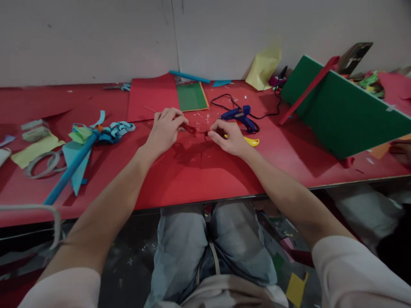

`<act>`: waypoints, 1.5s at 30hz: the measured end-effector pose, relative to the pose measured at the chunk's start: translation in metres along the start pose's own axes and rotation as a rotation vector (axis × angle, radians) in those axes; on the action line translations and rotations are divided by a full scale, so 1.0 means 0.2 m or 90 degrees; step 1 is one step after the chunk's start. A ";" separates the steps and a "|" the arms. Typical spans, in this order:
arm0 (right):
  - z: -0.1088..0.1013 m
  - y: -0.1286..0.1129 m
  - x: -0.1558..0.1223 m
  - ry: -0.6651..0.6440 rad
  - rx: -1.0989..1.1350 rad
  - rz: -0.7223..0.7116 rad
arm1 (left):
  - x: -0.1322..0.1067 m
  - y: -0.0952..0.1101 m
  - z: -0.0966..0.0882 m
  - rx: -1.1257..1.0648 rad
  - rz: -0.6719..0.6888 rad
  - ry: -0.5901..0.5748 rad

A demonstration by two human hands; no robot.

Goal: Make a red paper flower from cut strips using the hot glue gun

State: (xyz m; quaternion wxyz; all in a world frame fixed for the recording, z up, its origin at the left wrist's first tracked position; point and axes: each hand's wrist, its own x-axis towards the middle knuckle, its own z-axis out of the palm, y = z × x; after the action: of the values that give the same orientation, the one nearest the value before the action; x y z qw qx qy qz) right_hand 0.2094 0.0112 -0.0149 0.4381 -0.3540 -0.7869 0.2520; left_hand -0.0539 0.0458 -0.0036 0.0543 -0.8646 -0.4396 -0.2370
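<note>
Between my two hands, just above the red table, is a narrow red paper strip with a curled part. My left hand is closed on its left end, the thumb and fingers pinched together. The fingertips of my right hand pinch the other end of the strip. Right behind my right hand lies a blue glue gun with a black cord. A yellow-handled tool shows partly from under the same hand; its other end is hidden.
A blue paper rod with a paper chain and tape rolls lie at left. Red sheets and a green sheet lie behind. A large green board leans at right, near another person's hand.
</note>
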 end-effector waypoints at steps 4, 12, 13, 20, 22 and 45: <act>0.00 -0.02 0.00 -0.052 -0.050 -0.026 | 0.00 -0.02 0.00 0.016 0.002 -0.014; 0.02 -0.02 0.00 -0.081 -0.121 0.016 | -0.01 -0.06 0.04 -0.029 0.040 -0.049; 0.02 -0.02 -0.01 -0.079 -0.134 0.025 | -0.02 -0.06 0.04 -0.044 0.047 -0.051; 0.03 0.00 -0.01 -0.072 -0.141 0.042 | -0.04 -0.08 0.05 -0.067 0.066 -0.072; 0.03 0.01 -0.01 -0.069 -0.124 0.028 | -0.04 -0.09 0.05 -0.074 0.052 -0.061; 0.03 0.04 0.01 -0.061 -0.134 0.038 | -0.02 -0.11 0.01 -0.098 0.019 0.042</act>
State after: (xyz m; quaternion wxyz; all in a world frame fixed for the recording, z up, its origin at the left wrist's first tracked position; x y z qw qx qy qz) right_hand 0.2061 0.0159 -0.0223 0.3525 -0.4090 -0.8181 0.1978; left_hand -0.0732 0.0572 -0.0105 0.0056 -0.8643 -0.4054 -0.2978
